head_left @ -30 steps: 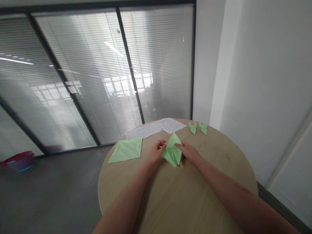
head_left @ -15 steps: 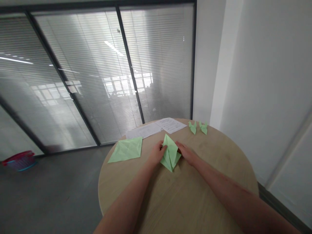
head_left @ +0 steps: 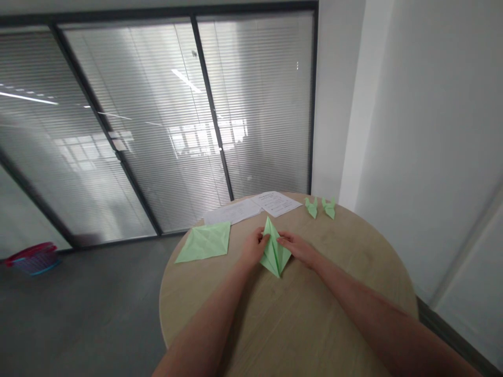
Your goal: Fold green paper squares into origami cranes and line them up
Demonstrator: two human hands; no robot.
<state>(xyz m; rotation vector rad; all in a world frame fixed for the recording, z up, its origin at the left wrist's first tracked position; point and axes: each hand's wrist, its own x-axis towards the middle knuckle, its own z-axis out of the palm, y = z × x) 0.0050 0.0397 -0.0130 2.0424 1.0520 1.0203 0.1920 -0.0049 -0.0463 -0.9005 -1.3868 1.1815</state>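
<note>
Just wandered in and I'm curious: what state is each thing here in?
Held paper: folded
Left hand: pinching it
Right hand: touching it
Green sheet: spread out, creased
Two green figures: folded
White papers: lying flat
Blinds: lowered
Basket: on the floor

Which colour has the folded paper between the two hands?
The folded paper is light green, seen best in the head view.

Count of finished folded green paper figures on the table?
2: one folded figure at the far right part of the table, the other just right of it. None looks hidden.
</note>
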